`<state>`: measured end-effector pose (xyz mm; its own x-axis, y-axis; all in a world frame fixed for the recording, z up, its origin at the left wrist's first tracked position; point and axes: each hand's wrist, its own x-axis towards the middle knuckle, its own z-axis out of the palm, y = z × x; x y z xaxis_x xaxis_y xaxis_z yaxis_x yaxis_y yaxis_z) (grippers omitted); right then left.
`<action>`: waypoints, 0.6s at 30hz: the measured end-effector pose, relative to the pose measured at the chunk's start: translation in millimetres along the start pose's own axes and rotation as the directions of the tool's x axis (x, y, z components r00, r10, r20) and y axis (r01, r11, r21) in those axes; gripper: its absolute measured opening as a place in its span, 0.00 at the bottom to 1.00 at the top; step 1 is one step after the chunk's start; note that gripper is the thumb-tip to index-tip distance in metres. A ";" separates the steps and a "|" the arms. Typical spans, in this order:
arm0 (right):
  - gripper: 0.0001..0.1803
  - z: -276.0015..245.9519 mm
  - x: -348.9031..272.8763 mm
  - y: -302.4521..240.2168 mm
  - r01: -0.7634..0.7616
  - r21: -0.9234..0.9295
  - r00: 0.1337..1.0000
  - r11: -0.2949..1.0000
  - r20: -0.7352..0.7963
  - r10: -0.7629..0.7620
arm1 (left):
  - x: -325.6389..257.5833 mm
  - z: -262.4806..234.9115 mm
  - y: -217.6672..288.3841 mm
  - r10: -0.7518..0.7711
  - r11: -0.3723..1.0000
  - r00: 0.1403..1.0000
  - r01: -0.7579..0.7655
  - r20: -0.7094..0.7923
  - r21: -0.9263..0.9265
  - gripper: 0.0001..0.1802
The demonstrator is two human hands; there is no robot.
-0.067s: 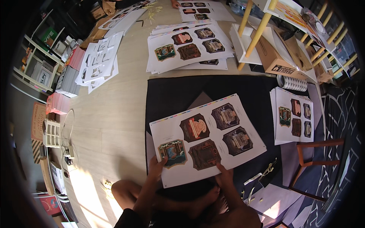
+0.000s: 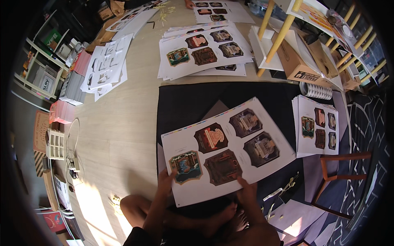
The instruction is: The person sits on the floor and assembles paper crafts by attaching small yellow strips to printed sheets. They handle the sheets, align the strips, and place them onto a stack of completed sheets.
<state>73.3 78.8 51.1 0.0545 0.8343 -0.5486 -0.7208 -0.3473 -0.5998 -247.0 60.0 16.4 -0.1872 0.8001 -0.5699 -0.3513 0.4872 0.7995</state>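
Note:
A large white printed sheet (image 2: 193, 158) with several dark, ornate label shapes is held tilted above my lap, over a dark mat (image 2: 184, 98). My left hand (image 2: 166, 180) pinches its lower left edge, the thumb lying over the green label and the fingers hidden underneath. At the lower edge, right of the brown label, my right hand (image 2: 245, 190) grips the same sheet, thumb on top. A strip of coloured squares runs along the sheet's far edge.
Ahead lies a stack of similar sheets (image 2: 174, 74); another stack (image 2: 301, 145) rests at right. Cut-out sheets (image 2: 107, 51) are at far left. Near a wooden frame (image 2: 324, 176) are yellowish scraps (image 2: 291, 182). A white shelf (image 2: 266, 53) stands far right. Another person's hand (image 2: 189, 4) touches a far sheet.
The sheet's right side has swung slightly to the right and nearer, and my right hand has shifted a little right with it. Both hands keep their hold.

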 end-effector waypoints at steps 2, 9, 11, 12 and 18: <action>0.34 26.5 -1.5 -32.9 0.029 -0.035 1.000 0.999 -0.003 -0.030 | 4.7 10.1 31.5 0.022 0.928 0.999 -0.007 0.037 -0.373 0.25; 0.31 143.7 68.4 -85.8 0.233 0.002 0.926 0.972 0.305 -0.223 | 105.2 4.8 -28.4 0.320 0.884 0.917 -0.199 -0.237 0.424 0.37; 0.27 194.4 110.2 -99.0 0.246 0.106 0.862 0.964 0.430 -0.267 | 110.4 19.5 -22.1 0.473 0.602 0.867 -0.186 -0.158 0.777 0.39; 0.25 222.7 134.3 -106.0 0.246 0.141 0.845 0.959 0.454 -0.284 | 112.1 29.6 -15.4 0.547 0.428 0.830 -0.168 -0.106 0.888 0.39; 0.14 348.4 309.2 -116.4 0.108 0.319 0.801 0.942 0.533 -0.273 | 113.5 52.7 11.2 0.595 0.139 0.800 -0.011 -0.075 0.990 0.42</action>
<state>-66.6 526.4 154.2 -0.1278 0.9912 0.0345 -0.8932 -0.1000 -0.4383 -223.8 174.7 -29.3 -0.4277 0.9039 0.0057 0.8615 0.4057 0.3054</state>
